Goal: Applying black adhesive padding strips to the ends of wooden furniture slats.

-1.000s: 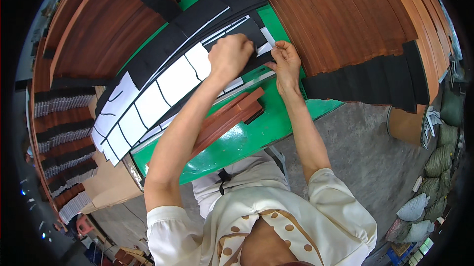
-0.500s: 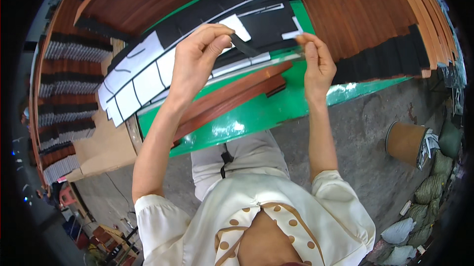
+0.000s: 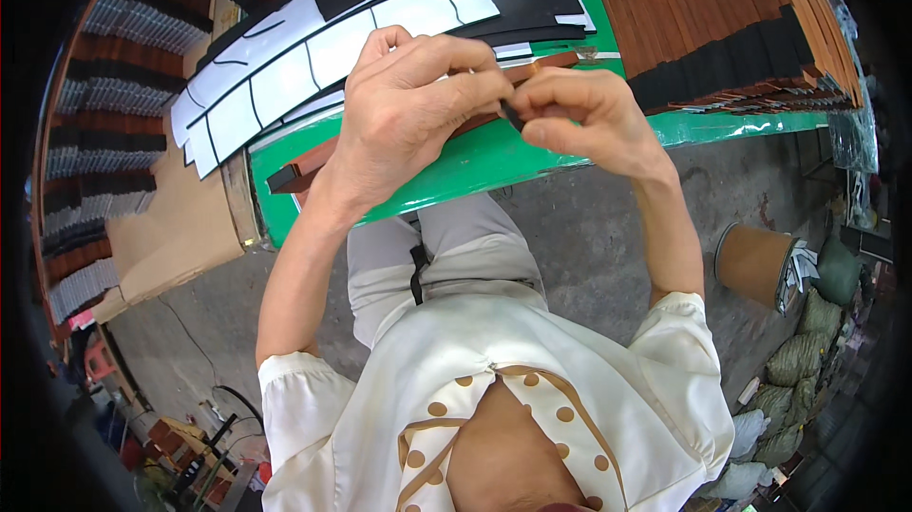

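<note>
My left hand (image 3: 404, 108) and my right hand (image 3: 589, 118) meet above a green-topped table (image 3: 560, 146), fingertips nearly touching. Both are closed in pinches. Between them a short black strip (image 3: 512, 115) shows, pressed at the fingertips; most of it is hidden by the fingers. Beneath the hands lies a long reddish-brown wood-look piece (image 3: 318, 162) with a dark end, running diagonally across the table. Behind it are white backing sheets (image 3: 328, 51) crossed by black strips, and black sheet material (image 3: 532, 5).
Stacked brown boards with black ends (image 3: 712, 28) stand at the right of the table. More stacks of boards (image 3: 114, 99) line the left, beside a tan sheet (image 3: 176, 218). A brown drum (image 3: 755, 265) with scraps at its mouth and several sacks (image 3: 803, 350) rest on the floor at right.
My right hand has come left to meet my left hand, and the black strip that dangled from my left fingers is now between both. The view has shifted, showing more of the wood-look piece's left end.
</note>
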Demonstrator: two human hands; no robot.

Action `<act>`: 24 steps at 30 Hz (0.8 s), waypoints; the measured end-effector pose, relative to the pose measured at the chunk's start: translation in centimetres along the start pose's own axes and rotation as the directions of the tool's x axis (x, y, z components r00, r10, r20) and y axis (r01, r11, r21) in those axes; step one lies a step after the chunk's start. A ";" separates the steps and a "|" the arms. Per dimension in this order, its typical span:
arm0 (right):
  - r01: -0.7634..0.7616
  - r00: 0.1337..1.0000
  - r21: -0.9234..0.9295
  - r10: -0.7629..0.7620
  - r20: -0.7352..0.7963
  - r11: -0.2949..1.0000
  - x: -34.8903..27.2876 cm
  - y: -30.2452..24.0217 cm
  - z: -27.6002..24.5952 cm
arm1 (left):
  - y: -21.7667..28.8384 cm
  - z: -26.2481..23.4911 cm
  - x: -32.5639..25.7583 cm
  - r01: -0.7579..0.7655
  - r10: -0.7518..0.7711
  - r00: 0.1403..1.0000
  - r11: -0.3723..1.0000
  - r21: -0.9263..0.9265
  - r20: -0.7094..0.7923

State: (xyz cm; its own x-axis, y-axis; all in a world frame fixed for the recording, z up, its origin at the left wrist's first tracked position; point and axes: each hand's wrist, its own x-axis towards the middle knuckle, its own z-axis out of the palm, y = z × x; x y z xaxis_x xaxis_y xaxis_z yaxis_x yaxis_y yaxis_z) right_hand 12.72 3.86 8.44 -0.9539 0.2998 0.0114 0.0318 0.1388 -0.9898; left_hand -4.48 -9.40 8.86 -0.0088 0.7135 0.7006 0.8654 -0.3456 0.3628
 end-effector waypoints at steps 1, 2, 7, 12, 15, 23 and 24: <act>0.088 0.996 -0.276 -0.086 0.019 0.957 -0.2 -0.2 0.1 | 0.0 -0.7 -0.2 0.005 0.005 0.992 0.997 -0.074 0.125; 0.090 0.996 -0.274 -0.087 0.025 0.958 -0.5 -0.2 0.6 | -0.1 -1.2 -0.5 0.019 0.019 0.969 0.989 -0.147 0.248; 0.252 0.966 -0.575 -0.236 0.103 0.779 -2.8 1.3 0.9 | -1.9 -1.4 -3.5 0.273 -0.216 0.951 0.924 -0.269 0.222; 0.115 0.986 -0.443 -0.157 -0.058 0.889 -3.7 2.4 -1.2 | -1.4 -0.5 -6.4 0.183 -0.306 0.916 0.895 0.407 0.261; 0.060 0.978 -0.453 -0.144 -0.153 0.889 -3.6 3.4 -2.6 | -2.0 -1.3 -7.7 0.230 -0.332 0.913 0.898 0.375 0.235; 0.152 0.924 -0.712 -0.354 -0.145 0.686 -1.6 5.7 -3.5 | -1.9 -3.0 -9.1 0.353 -0.498 0.825 0.824 0.443 0.269; 0.148 0.925 -0.713 -0.351 -0.145 0.685 -1.5 5.8 -3.7 | -2.0 -2.5 -8.7 0.341 -0.471 0.848 0.834 0.433 0.241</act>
State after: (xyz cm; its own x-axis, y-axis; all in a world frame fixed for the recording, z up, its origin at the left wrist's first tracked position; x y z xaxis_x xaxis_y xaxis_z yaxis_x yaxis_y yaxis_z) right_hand 15.42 7.68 3.16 -0.8506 0.3653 0.3781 0.0935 0.8128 -0.5750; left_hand -7.33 -16.44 3.54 -0.2950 0.9149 0.2756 0.9360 0.2187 0.2757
